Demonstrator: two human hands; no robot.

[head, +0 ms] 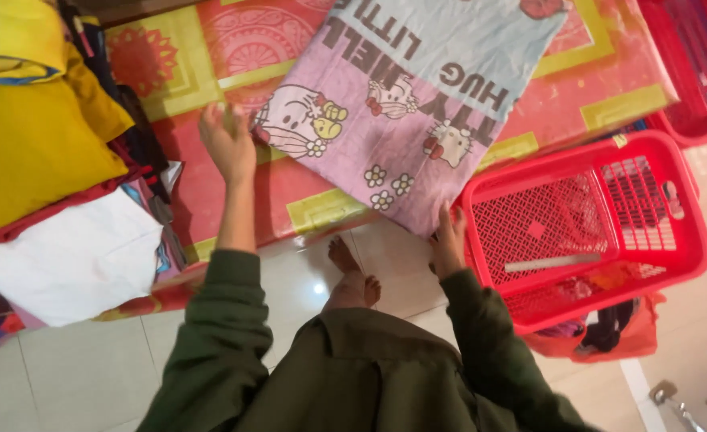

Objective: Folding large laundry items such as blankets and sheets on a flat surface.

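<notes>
Head view: a printed cloth — pink at its near end, pale blue farther off, with cartoon cats and small flowers — lies spread flat on a red and yellow patterned mat, its near corner hanging just over the mat's near edge; the left hand rests open, fingers spread, at the cloth's left edge, touching or all but touching it; the right hand presses at the near right corner, fingers bent toward the hem, though whether it pinches the fabric I cannot tell. The cloth looks thin, soft and light — it would drape and slide rather than hold shape, so corners and hems seem the best places to grip. Just right of that hand stands a red plastic basket; on the far left lies a heap of folded clothes, yellow above, white nearer. Bare feet stand on pale floor tiles.
</notes>
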